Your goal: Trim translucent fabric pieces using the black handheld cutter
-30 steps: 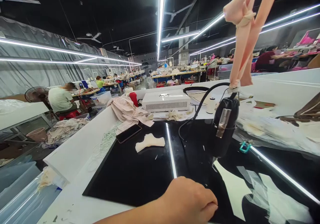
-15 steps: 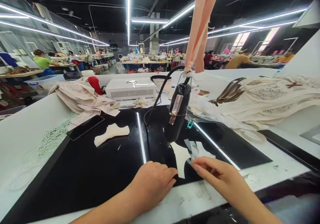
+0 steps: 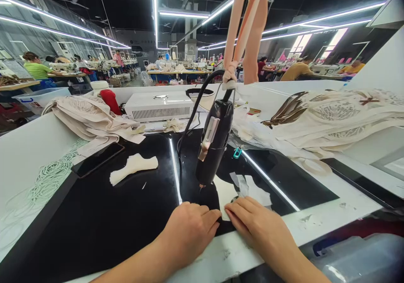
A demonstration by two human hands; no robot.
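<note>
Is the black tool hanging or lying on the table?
Hanging: the black tool dangles upright from peach straps, tip just above the black mat.

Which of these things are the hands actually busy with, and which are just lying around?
In use:
left hand
right hand
white fabric piece
hanging black tool

Lying about:
folded cream cloth
phone
white box
beige garments

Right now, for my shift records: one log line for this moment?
left hand: on black mat | right hand: on white fabric piece | hanging tool: above
</note>
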